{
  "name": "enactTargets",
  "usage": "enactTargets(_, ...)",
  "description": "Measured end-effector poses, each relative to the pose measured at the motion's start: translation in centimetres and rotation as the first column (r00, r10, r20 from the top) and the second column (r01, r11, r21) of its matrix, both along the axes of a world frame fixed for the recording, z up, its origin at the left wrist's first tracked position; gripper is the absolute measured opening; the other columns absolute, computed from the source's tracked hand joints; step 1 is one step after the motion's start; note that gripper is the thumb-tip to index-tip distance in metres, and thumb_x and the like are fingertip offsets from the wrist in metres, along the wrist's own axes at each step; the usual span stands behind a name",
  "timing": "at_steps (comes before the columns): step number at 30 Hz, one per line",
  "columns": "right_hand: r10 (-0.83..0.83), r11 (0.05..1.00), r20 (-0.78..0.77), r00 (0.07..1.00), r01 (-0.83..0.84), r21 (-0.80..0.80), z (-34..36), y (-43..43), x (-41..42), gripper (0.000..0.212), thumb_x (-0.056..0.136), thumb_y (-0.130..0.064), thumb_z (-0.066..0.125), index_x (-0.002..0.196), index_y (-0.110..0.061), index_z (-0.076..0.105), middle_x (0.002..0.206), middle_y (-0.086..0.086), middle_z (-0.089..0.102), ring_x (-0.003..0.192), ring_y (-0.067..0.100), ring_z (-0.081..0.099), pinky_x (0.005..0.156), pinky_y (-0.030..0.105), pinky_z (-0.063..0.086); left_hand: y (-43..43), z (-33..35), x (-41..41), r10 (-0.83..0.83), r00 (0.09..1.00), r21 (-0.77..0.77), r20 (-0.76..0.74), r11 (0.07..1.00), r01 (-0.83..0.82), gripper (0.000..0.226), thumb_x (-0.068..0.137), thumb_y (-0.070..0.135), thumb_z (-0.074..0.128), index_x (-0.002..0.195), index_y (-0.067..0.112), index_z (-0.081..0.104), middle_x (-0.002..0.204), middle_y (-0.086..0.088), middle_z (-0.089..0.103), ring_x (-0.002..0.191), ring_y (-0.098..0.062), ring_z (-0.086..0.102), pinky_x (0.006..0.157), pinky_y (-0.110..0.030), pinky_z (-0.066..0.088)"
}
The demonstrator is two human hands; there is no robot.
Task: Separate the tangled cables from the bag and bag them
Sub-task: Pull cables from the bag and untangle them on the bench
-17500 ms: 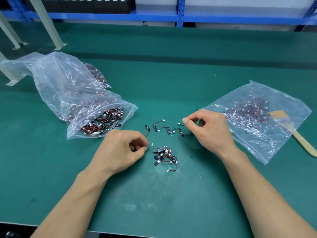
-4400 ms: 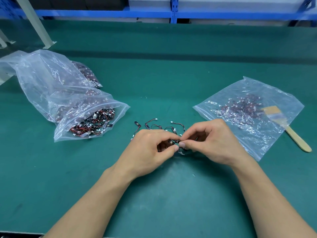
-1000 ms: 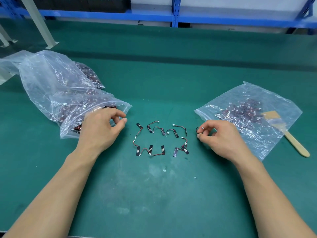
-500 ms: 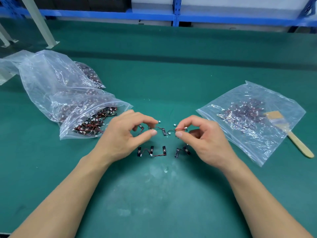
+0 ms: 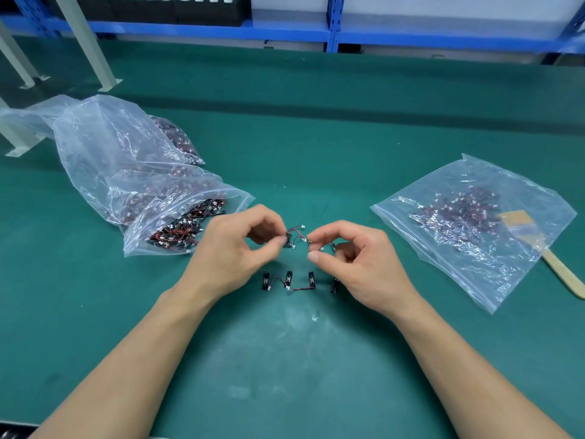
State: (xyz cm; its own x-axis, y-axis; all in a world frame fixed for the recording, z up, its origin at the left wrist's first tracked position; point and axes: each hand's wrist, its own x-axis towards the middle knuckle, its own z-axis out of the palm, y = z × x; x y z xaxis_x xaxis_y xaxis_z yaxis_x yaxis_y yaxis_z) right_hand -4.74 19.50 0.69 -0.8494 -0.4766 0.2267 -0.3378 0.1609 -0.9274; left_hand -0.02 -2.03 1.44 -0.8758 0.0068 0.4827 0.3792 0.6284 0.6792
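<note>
Small red-and-black cables with black tabs and white plugs lie on the green mat. My left hand (image 5: 235, 251) pinches a few of them (image 5: 292, 237) between thumb and fingertips. My right hand (image 5: 354, 264) pinches cable ends (image 5: 311, 245) just to the right of that bunch. A row of separated cables (image 5: 289, 280) lies below my hands. An open clear bag full of tangled cables (image 5: 177, 229) lies at the left. A flatter clear bag (image 5: 468, 226) with sorted cables lies at the right.
A wooden-handled brush (image 5: 557, 267) lies at the right bag's far side, partly under the plastic. A second crumpled bag (image 5: 104, 144) sits behind the left one. Blue shelving (image 5: 329, 33) and grey metal legs (image 5: 85, 42) stand at the back.
Both hands have drawn closer over the top row and picked cables up from the mat. The lower row lies unmoved.
</note>
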Motion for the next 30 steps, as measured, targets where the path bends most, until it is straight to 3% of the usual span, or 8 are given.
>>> enactTargets(3, -0.064, 0.998, -0.009, 0.998, 0.064, 0.001, 0.1, 1.0, -0.5, 0.018, 0.087, -0.011, 0.077, 0.090, -0.028, 0.074, 0.082, -0.013, 0.071, 0.048, 0.011, 0.033, 0.051, 0.014, 0.034, -2.4, 0.0, -0.1, 0.225, 0.974, -0.121, 0.000, 0.967, -0.223, 0.020, 0.079, 0.005, 0.070, 0.082, 0.024, 0.066, 0.076, 0.013, 0.068, 0.067, -0.009, 0.065, 0.071, -0.026, 0.054)
enactTargets(8, -0.266, 0.964, -0.020, 0.964, 0.266, 0.005, 0.4, 3.4, -2.3, 0.018, 0.088, -0.014, 0.075, 0.084, -0.031, 0.074, 0.081, -0.019, 0.071, 0.053, 0.015, 0.039, 0.051, 0.016, 0.038, -4.6, -0.2, -0.5, 0.501, 0.865, -0.365, -0.034, 0.799, -0.478, 0.016, 0.081, 0.009, 0.071, 0.091, 0.021, 0.077, 0.082, 0.000, 0.072, 0.074, -0.028, 0.066, 0.072, -0.038, 0.054)
enactTargets(14, -0.436, 0.891, -0.091, 0.896, 0.443, 0.097, 0.9, 6.2, -4.6, 0.014, 0.087, -0.023, 0.076, 0.078, -0.033, 0.073, 0.082, -0.020, 0.071, 0.055, 0.010, 0.049, 0.055, 0.011, 0.040, -5.2, -0.8, -1.1, 0.580, 0.798, -0.481, -0.165, 0.659, -0.578, 0.021, 0.088, 0.013, 0.067, 0.106, 0.016, 0.077, 0.091, -0.013, 0.076, 0.082, -0.039, 0.068, 0.067, -0.042, 0.051)
enactTargets(16, -0.437, 0.880, -0.114, 0.892, 0.450, 0.153, 1.0, 6.8, -5.1, 0.011, 0.086, -0.029, 0.076, 0.077, -0.033, 0.072, 0.080, -0.024, 0.070, 0.062, 0.015, 0.054, 0.059, 0.017, 0.044, -5.2, -1.1, -1.2, 0.578, 0.799, -0.517, -0.167, 0.638, -0.570, 0.025, 0.090, 0.015, 0.065, 0.113, 0.016, 0.075, 0.093, -0.017, 0.074, 0.082, -0.042, 0.066, 0.066, -0.043, 0.050)
enactTargets(19, -0.431, 0.846, -0.169, 0.886, 0.462, 0.267, 0.8, 7.7, -5.8, 0.009, 0.085, -0.034, 0.076, 0.078, -0.035, 0.071, 0.079, -0.026, 0.068, 0.054, 0.005, 0.052, 0.063, 0.026, 0.045, -5.5, -1.3, -1.3, 0.602, 0.790, -0.563, -0.115, 0.616, -0.551, 0.027, 0.092, 0.021, 0.061, 0.116, 0.019, 0.073, 0.084, -0.021, 0.067, 0.080, -0.042, 0.063, 0.064, -0.044, 0.047)
enactTargets(22, -0.466, 0.798, -0.214, 0.858, 0.513, 0.316, 0.4, 8.9, -6.3, 0.012, 0.084, -0.027, 0.075, 0.079, -0.035, 0.068, 0.077, -0.029, 0.066, 0.058, -0.004, 0.054, 0.066, 0.027, 0.045, -5.5, -1.3, -1.4, 0.621, 0.780, -0.558, -0.076, 0.622, -0.550, 0.027, 0.093, 0.024, 0.060, 0.117, 0.020, 0.072, 0.082, -0.019, 0.066, 0.081, -0.041, 0.062, 0.065, -0.043, 0.046)
enactTargets(26, -0.492, 0.756, -0.239, 0.837, 0.547, 0.360, -0.4, 9.9, -6.6, 0.012, 0.081, -0.028, 0.078, 0.080, -0.035, 0.068, 0.076, -0.030, 0.063, 0.057, 0.001, 0.054, 0.066, 0.028, 0.046, -5.2, -1.2, -1.3, 0.503, 0.863, -0.462, -0.048, 0.755, -0.466, 0.024, 0.090, 0.020, 0.067, 0.113, 0.017, 0.074, 0.099, -0.007, 0.072, 0.094, -0.035, 0.065, 0.082, -0.048, 0.051)
enactTargets(30, -0.483, 0.743, -0.217, 0.848, 0.529, 0.411, -0.8, 10.3, -6.7, 0.019, 0.074, -0.042, 0.083, 0.084, -0.036, 0.069, 0.075, -0.024, 0.063, 0.058, 0.005, 0.056, 0.068, 0.032, 0.053, -4.9, -1.5, -1.3, 0.402, 0.916, -0.419, -0.004, 0.831, -0.366, 0.016, 0.086, 0.021, 0.076, 0.101, 0.019, 0.077, 0.087, 0.004, 0.068, 0.085, -0.028, 0.063, 0.083, -0.043, 0.050)
